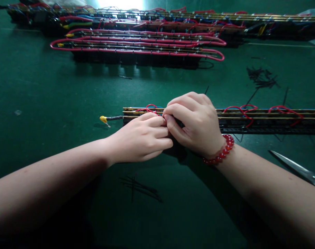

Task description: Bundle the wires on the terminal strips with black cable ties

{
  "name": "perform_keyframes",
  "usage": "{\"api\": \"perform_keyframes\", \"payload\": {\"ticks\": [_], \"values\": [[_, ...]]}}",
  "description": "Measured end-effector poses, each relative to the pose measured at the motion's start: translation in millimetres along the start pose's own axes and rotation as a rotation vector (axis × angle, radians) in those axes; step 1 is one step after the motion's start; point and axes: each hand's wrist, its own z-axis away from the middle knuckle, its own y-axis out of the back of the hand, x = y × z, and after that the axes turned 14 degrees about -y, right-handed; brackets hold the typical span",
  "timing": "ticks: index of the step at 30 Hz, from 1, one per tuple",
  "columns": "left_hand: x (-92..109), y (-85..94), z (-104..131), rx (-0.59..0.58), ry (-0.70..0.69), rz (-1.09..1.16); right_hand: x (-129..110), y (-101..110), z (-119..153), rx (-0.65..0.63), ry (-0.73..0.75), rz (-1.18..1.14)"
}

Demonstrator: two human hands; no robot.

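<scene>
The strip (266,127) lies lengthwise on the green bench (43,90), running from just left of center to the right edge of my view. Brass rails (253,118) run along its top, and red wires (242,110) loop over them. From its left end projects a short dark lead with a yellow cap (103,119). My left hand (144,136) lies over the strip near that end, fingers bent. My right hand (196,121) arches over the strip just beside it, thumb and forefinger drawn together at the left fingertips; the fingers hide the contact, so I cannot tell whether either hand is grasping anything. A red bracelet (226,148) circles the right wrist. Dark slender pieces lie in an upper pile (263,77) beyond the strip and a lower pile (141,188) nearer me. Scissors (297,164) rest beside the right forearm. Toward the far side, I note a red cable (136,52) looped along further rail assemblies (276,18).
</scene>
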Motion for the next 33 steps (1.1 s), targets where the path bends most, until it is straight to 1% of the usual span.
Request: {"api": "perform_keyframes", "payload": {"ticks": [3,13,26,33], "values": [[0.1,-0.1,-0.4,-0.002,0.005,-0.002,0.4,-0.5,0.1,-0.009,0.000,-0.001],[0.4,0.8,-0.1,0.002,0.010,-0.001,0.4,-1.6,0.0,0.022,0.014,0.012],[0.3,1.7,-0.5,-0.010,0.009,0.002,0.6,-0.8,0.6,-0.026,-0.012,-0.010],[0.2,0.9,-0.3,-0.008,0.004,-0.004,0.2,-0.8,0.5,-0.024,-0.016,-0.010]]}}
